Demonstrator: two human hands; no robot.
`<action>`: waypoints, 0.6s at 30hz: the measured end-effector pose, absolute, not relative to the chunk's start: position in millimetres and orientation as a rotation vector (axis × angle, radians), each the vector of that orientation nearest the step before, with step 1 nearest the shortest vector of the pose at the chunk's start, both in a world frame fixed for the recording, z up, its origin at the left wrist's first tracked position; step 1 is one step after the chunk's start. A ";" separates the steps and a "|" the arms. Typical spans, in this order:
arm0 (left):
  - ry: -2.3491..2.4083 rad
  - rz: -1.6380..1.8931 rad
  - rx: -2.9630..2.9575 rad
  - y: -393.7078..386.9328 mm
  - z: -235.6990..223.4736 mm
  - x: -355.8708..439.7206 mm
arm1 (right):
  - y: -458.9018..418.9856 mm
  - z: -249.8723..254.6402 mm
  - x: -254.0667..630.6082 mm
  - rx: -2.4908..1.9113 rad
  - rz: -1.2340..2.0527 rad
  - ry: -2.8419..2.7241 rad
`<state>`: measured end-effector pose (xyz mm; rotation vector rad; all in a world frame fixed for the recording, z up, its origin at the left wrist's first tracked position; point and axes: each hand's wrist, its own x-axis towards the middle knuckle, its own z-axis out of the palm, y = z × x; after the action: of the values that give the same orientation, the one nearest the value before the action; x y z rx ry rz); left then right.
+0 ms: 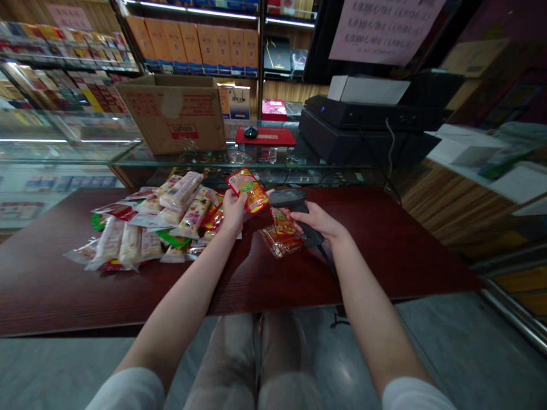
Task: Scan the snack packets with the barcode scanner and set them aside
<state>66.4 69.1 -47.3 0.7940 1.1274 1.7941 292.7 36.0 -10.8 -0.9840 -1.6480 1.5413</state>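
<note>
One red-edged packet (248, 189) sits clamped in the left fingers (241, 200), jutting beyond their tips.

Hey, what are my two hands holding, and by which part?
Left hand: a red-edged snack packet, by its lower left edge. Right hand: a barcode scanner, by its handle.

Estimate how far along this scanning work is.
Probably early: the few packets below the scanner look done. The left hand holds a red-edged packet; the right hand grips the scanner. The larger pile at left seems not yet scanned.
</note>
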 end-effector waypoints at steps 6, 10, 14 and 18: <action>1.551 1.804 1.504 48.4 -15.9 51.3 | 32.3 -2.4 295.4 -0.968 1.560 -1.552; 1.980 1.598 1.786 22.8 35.2 23.3 | 32.3 -1.2 297.5 -0.952 1.555 -1.537; 2.412 1.276 1.736 4.4 84.8 -20.5 | 34.4 -4.6 298.1 -0.952 1.563 -1.534; 2.544 0.763 1.777 1.1 101.3 -65.6 | 37.8 -9.6 297.6 -0.942 1.563 -1.556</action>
<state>-65.6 1.1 101.3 1.7766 2.5442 0.7634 297.6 37.8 -9.6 -0.9419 -1.5555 1.5626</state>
